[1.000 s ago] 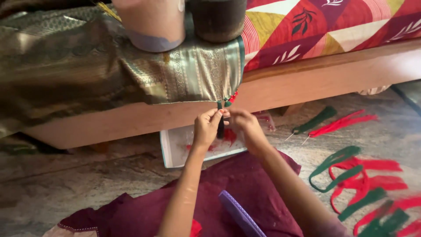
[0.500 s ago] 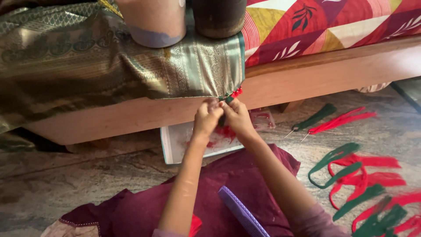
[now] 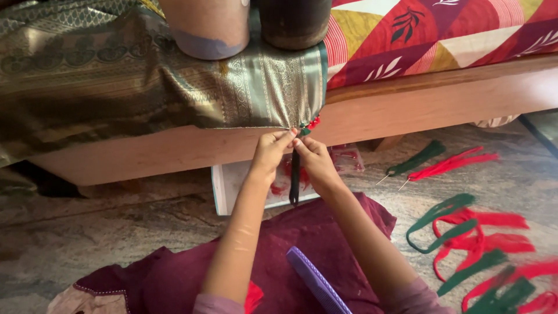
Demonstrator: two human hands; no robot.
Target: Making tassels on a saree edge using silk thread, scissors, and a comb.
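Since the earlier picture, the two hands have been lifted a little closer to the edge of the green and gold cloth (image 3: 174, 87), and the dark tassel (image 3: 294, 183) is now seen hanging straight down below them.

The cloth is spread over the bed (image 3: 407, 104) and is pressed down by two pots, a pale pot (image 3: 206, 26) and a dark pot (image 3: 296, 23). They seem to be put there so that the cloth is held still and its edge is kept tight while it is worked on.

The left hand (image 3: 270, 152) is held just under the cloth's edge. Its fingers (image 3: 285, 136) are pinched shut on the edge of the cloth, near the top of the tassel. The right hand (image 3: 314, 160) is held right beside it, touching it. Its fingers (image 3: 299, 142) are also closed tight on the top of the tassel. Small red beads (image 3: 314, 122) are seen at the cloth's edge, just above the right hand.

The tassel is hung from the cloth's corner, between the two hands, and its loose end is let down in front of a flat white tray (image 3: 232, 186) on the floor under the bed.

A purple comb (image 3: 317, 282) is laid on the maroon cloth (image 3: 290, 244) in the lap, below the hands, where it can be reached fast. Red and green thread bundles (image 3: 465, 232) are laid out on the floor, far to the right of the cloth's corner, sorted and ready.
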